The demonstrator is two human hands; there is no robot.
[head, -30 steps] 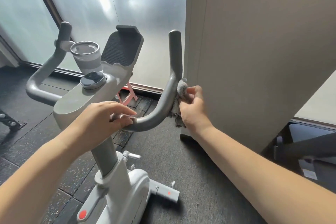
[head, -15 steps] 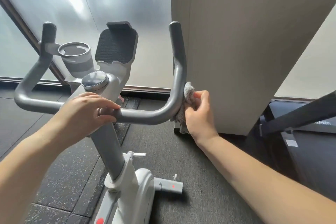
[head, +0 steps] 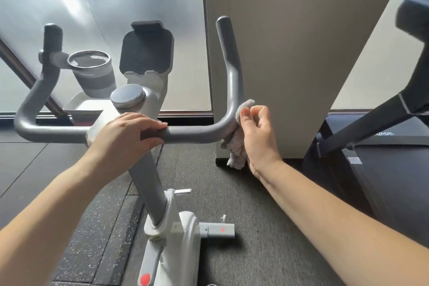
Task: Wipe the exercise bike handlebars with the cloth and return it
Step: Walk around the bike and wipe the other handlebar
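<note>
cloth (head: 236,146), between right hand (head: 257,137), handlebar (head: 197,133)

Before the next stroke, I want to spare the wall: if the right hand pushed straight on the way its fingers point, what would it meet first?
The cloth, then the handlebar bend; wall unlikely.

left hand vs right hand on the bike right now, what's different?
The left hand grips the handlebar's straight crossbar bare, fingers wrapped over the top. The right hand sits at the right bend, pressing a grey cloth against the tube's outer side. Both touch the same handlebar.
</note>
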